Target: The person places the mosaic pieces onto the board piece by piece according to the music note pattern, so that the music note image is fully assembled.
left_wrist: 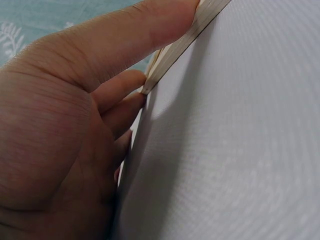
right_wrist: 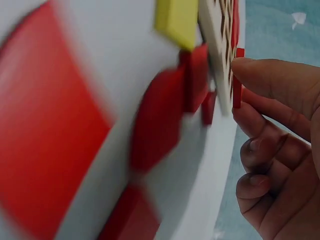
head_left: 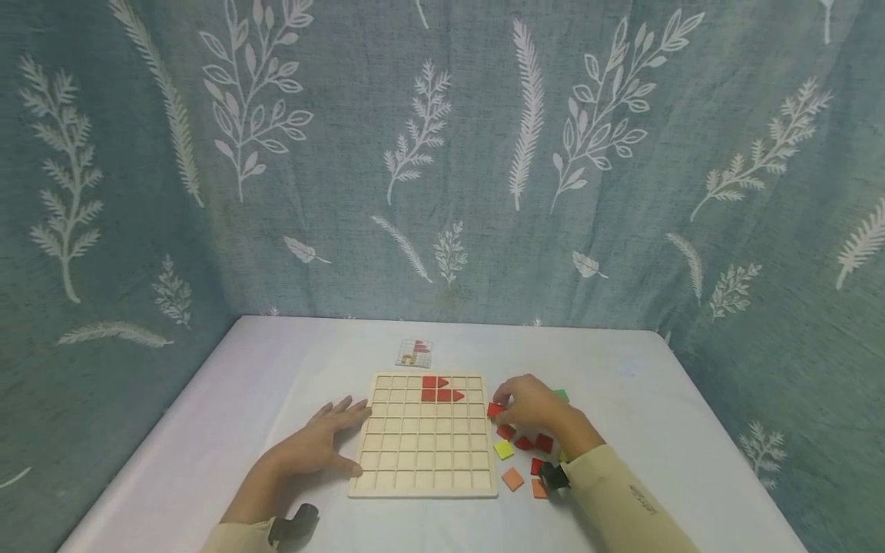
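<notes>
My left hand (head_left: 313,447) lies along the left side of a wooden grid board (head_left: 408,457), its spread fingers and thumb touching the rim. The left wrist view shows the thumb against the board's edge (left_wrist: 172,55). Beyond the board's right edge, my right hand (head_left: 538,407) pinches a red tile (head_left: 494,410) between thumb and fingers. That tile, seen edge-on in the right wrist view, appears raised near the board. Two rows of red tiles (head_left: 437,395) sit in the board's upper cells, each row with a pointed piece at its right end.
Loose red pieces (head_left: 544,443), yellow tiles (head_left: 503,449), orange tiles (head_left: 512,479) and a green piece (head_left: 561,395) lie right of the board, some partly under my right arm. A small printed card (head_left: 415,353) with a grid picture lies behind the board. Patterned curtains surround the white table (head_left: 304,349).
</notes>
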The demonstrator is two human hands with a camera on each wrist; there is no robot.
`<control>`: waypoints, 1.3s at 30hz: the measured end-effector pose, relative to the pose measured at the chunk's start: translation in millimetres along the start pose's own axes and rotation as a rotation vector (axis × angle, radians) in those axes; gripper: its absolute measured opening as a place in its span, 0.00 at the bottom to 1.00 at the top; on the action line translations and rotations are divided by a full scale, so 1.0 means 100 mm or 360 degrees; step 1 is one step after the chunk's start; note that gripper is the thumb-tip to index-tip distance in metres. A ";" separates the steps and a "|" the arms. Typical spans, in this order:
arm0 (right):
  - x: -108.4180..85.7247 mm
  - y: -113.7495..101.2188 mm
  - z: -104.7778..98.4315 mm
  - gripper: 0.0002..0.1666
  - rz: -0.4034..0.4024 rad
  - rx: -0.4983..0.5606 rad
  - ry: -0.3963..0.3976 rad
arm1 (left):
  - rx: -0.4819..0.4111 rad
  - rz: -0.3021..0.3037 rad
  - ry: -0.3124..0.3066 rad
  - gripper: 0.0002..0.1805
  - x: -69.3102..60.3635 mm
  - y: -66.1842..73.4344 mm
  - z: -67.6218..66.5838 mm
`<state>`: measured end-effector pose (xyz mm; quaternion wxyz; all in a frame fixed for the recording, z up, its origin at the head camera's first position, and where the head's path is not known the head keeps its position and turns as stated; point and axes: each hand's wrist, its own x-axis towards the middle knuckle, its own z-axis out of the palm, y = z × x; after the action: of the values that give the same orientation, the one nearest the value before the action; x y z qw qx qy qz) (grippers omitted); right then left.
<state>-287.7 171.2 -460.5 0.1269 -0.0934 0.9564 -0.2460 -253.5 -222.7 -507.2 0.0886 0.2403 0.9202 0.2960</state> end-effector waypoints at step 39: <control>0.43 -0.82 0.41 0.06 -0.0649 -0.0242 -0.0047 | 0.0040 -0.0022 0.0020 0.60 -0.01 0.00 0.01</control>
<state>-306.9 72.3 -463.4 0.0812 -0.2979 0.9315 -0.1923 -252.4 -222.7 -507.4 0.0818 0.2332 0.9260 0.2853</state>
